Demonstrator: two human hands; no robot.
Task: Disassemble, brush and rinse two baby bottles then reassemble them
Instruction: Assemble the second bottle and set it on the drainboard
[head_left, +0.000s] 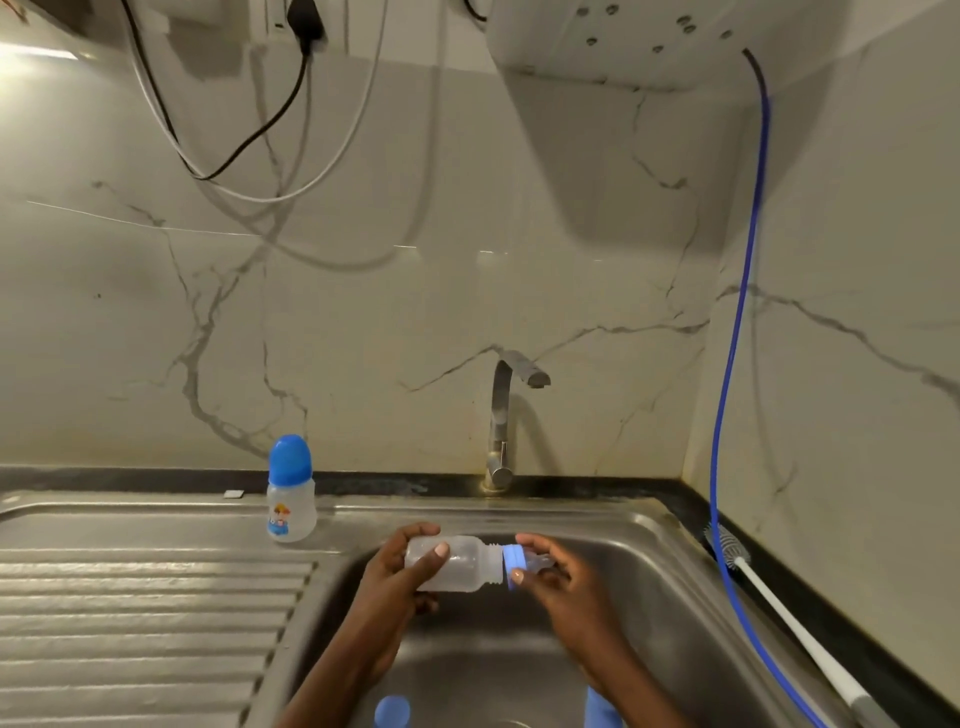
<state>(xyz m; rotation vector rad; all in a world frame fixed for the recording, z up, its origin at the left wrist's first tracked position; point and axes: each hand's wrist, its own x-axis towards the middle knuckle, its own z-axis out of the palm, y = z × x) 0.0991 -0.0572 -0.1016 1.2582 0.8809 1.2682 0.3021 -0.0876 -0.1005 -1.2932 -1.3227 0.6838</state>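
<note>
**One bottle held over the sink, the other standing on the draining board**

Both hands are over the basin of a steel sink (655, 587). They hold a clear baby bottle (464, 564) on its side, its neck pointing right. The left hand (402, 574) is wrapped round the bottle's body, thumb across the front and fingers curled behind. The right hand (561, 577) pinches the blue ring (511, 566) at the neck between thumb and fingers. The clear teat (543, 561) sticks out of the ring toward the palm. The ring sits a little askew, and some thread shows between it and the bottle's shoulder.

The second bottle (291, 514) stands upright on the ribbed draining board (130, 597), left of the basin and near the back edge. Its blue domed cap (290, 460) is on, and there is a small cartoon print on its front.

A loose blue cap (392, 711) lies low in the basin, by the left forearm. Another blue item (601, 709) is cut off by the lower edge, so I cannot tell what it is.

The tap (501, 426) rises behind the basin with its spout turned right, and no water is visible. On the dark bench (691, 499) along the right wall lies a bottle brush (727, 551) with a white handle. A blue hose (737, 312) hangs down the wall and runs just beside it.
</note>
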